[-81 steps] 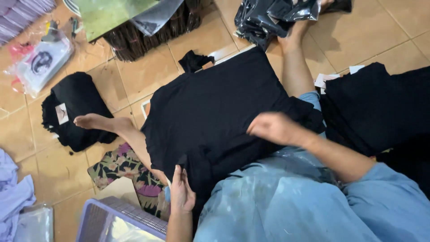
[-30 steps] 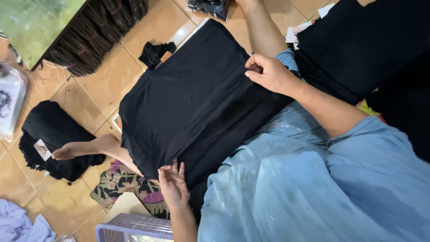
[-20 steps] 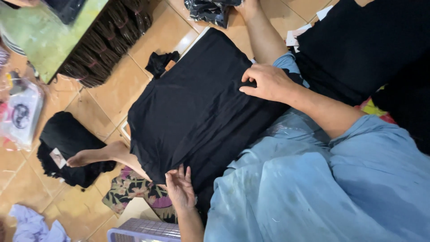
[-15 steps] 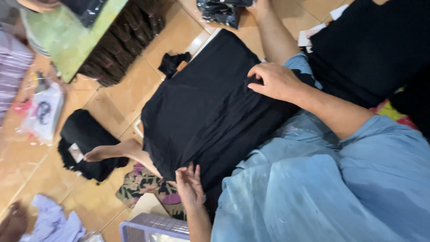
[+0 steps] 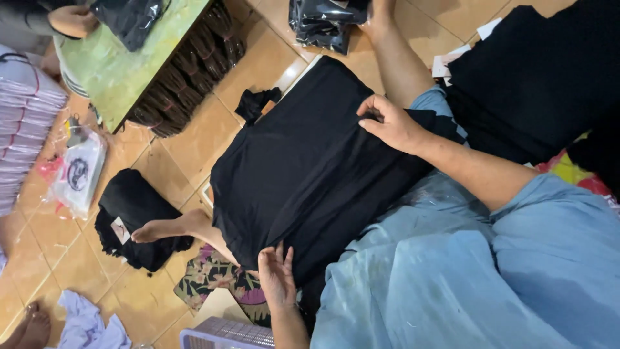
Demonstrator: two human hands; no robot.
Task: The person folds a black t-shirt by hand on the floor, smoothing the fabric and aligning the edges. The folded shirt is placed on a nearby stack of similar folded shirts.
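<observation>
A black garment (image 5: 303, 168) lies spread over my lap and outstretched legs. My right hand (image 5: 387, 123) pinches its fabric at the far right edge, thumb against fingers. At the near edge my left hand (image 5: 276, 274) rests flat on the cloth with its fingers apart. One of my bare feet (image 5: 158, 229) rests on a folded black garment (image 5: 129, 213) with a white tag on the tiled floor. My other leg (image 5: 397, 58) stretches towards the top of the view.
A stack of black cloth (image 5: 536, 84) lies to the right. Black plastic-wrapped packs (image 5: 323, 22) sit at the top. A green-topped low table (image 5: 123, 64) stands top left, with another person's hand (image 5: 71, 19). A lavender basket (image 5: 226, 336) and patterned cloth (image 5: 213, 284) lie close by.
My right hand has slid along the garment's far edge and now pinches it. My left hand stays flat on the near edge. The view has swung and shows more of the table.
</observation>
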